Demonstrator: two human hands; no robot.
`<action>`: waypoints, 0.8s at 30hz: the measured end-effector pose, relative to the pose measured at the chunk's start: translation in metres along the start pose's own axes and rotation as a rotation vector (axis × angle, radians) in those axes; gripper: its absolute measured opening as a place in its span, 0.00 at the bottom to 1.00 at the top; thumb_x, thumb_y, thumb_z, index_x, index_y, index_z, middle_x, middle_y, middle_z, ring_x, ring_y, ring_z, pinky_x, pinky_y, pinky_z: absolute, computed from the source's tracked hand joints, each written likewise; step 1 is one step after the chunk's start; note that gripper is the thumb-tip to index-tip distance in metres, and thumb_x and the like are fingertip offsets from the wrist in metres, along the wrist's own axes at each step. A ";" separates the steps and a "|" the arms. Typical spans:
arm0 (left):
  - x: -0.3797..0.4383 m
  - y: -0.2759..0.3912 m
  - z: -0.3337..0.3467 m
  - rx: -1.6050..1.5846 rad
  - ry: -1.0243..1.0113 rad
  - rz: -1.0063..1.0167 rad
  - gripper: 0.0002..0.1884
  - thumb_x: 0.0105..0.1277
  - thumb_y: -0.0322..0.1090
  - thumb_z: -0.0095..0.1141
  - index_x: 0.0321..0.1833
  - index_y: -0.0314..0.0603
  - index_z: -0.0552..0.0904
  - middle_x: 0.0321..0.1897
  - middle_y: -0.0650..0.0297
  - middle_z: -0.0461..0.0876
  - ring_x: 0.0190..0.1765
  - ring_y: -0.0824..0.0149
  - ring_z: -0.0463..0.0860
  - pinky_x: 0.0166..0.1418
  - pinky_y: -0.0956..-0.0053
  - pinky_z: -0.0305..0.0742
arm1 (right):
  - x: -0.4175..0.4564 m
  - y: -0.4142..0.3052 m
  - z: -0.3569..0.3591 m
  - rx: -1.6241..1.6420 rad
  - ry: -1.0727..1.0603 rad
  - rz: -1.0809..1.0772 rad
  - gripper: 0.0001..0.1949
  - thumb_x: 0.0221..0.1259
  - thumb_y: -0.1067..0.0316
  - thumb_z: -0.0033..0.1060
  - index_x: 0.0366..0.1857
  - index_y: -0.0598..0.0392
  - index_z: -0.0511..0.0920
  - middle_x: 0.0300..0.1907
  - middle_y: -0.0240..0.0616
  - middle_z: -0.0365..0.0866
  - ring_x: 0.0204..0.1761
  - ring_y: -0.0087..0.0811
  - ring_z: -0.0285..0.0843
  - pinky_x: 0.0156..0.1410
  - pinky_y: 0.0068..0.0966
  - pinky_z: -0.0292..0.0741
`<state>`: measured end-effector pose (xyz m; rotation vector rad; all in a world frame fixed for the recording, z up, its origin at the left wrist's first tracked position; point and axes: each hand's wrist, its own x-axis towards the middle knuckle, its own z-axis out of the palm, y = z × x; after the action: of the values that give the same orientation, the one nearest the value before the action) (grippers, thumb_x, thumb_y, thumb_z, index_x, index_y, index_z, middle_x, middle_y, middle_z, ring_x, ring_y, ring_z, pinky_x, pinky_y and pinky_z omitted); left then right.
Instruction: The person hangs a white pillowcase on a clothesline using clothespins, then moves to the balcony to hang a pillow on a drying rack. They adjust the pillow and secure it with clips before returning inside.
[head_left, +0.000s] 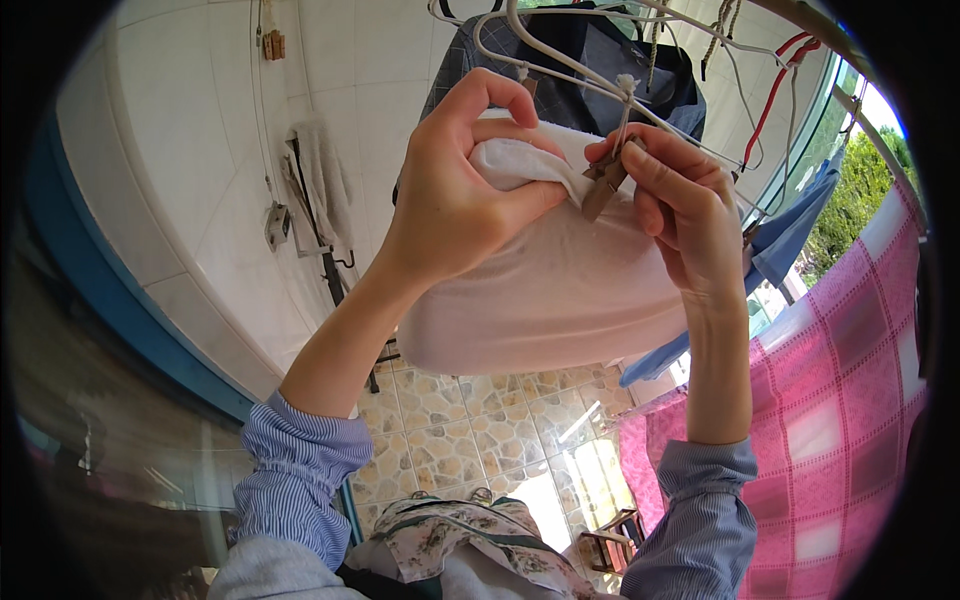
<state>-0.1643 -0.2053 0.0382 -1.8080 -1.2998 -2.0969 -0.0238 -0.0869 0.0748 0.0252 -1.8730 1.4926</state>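
A pale pinkish-white cloth (540, 300) hangs below a white clothes hanger (570, 64) in front of me. My left hand (480, 180) grips a bunched upper edge of the cloth between thumb and fingers. My right hand (675, 180) pinches a brown clothes peg (606, 184), which is tied to the hanger by a white cord (625, 97). The peg's jaws are at the cloth's corner, just right of my left thumb; whether they have closed on it is hard to tell.
Behind the cloth hangs a dark quilted garment (465, 67). At right are a red hanger (769, 105), blue cloth (795, 217) and a pink checked cloth (817, 405). A small grey towel (322, 180) hangs by the tiled wall. A wooden stool (611, 541) stands on the tiled floor (480, 420).
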 end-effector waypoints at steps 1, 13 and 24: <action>0.000 -0.002 0.001 0.040 0.002 0.029 0.22 0.45 0.18 0.62 0.40 0.42 0.67 0.30 0.60 0.83 0.36 0.74 0.81 0.42 0.80 0.76 | -0.001 -0.001 0.000 0.028 -0.014 0.024 0.08 0.59 0.72 0.56 0.39 0.64 0.80 0.32 0.37 0.83 0.18 0.12 0.68 0.22 0.08 0.62; -0.003 -0.011 0.020 -0.096 0.252 0.009 0.25 0.44 0.17 0.62 0.38 0.40 0.61 0.28 0.58 0.82 0.34 0.72 0.81 0.40 0.81 0.75 | -0.005 0.013 0.005 -0.300 -0.005 -0.112 0.09 0.58 0.72 0.56 0.37 0.68 0.79 0.27 0.37 0.81 0.20 0.18 0.74 0.26 0.13 0.70; 0.002 -0.032 0.030 -0.032 0.255 -0.051 0.24 0.49 0.19 0.64 0.37 0.40 0.59 0.31 0.57 0.82 0.36 0.73 0.80 0.42 0.81 0.76 | 0.006 0.022 -0.002 -0.473 0.020 -0.119 0.09 0.56 0.70 0.56 0.34 0.65 0.78 0.18 0.42 0.77 0.15 0.25 0.73 0.23 0.21 0.68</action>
<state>-0.1603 -0.1651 0.0209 -1.4711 -1.2643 -2.2947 -0.0362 -0.0754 0.0601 -0.0989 -2.1232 0.9399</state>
